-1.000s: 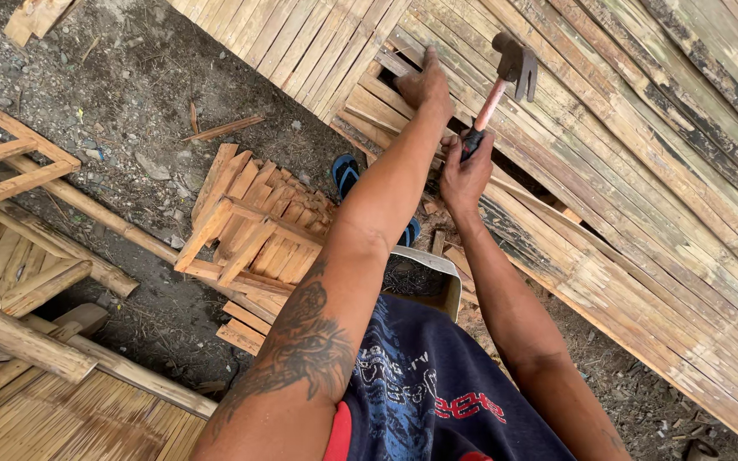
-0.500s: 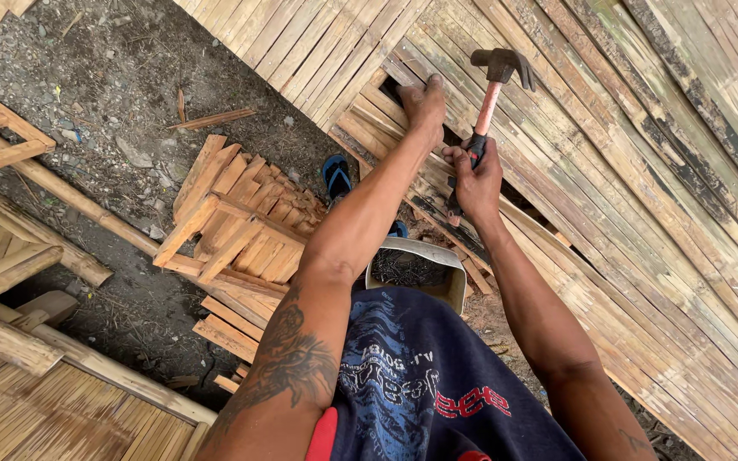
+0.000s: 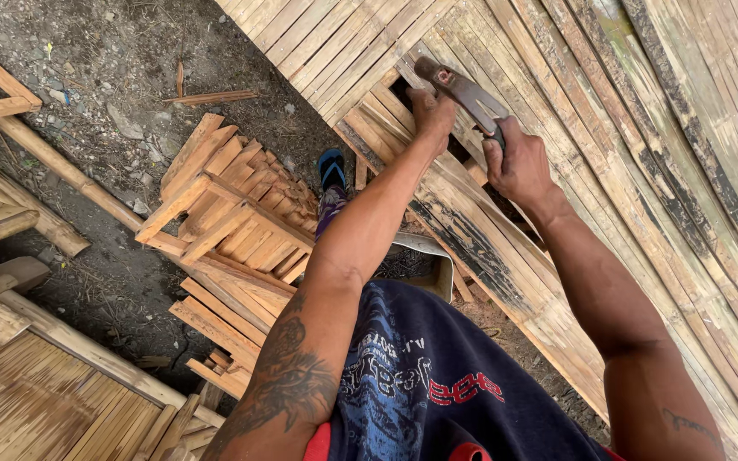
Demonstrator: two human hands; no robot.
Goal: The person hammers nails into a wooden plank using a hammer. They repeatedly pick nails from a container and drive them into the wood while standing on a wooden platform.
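Note:
My right hand (image 3: 518, 162) grips the handle of a hammer (image 3: 463, 87), whose metal head is down against the woven bamboo panel (image 3: 642, 128) near a dark gap in the slats. My left hand (image 3: 430, 115) rests on the slats right beside the hammer head, fingers pressed to the panel; whether it pinches a nail is hidden. My tattooed left forearm stretches up from the bottom of the view.
A stack of wooden slat frames (image 3: 232, 222) lies on the dirt ground at left. My foot in a blue sandal (image 3: 331, 169) stands below the panel. Bamboo poles (image 3: 44, 154) and another bamboo mat (image 3: 36, 401) lie at far left and bottom left.
The hammer has swung down from a raised position to the panel beside my left hand. The view has shifted slightly.

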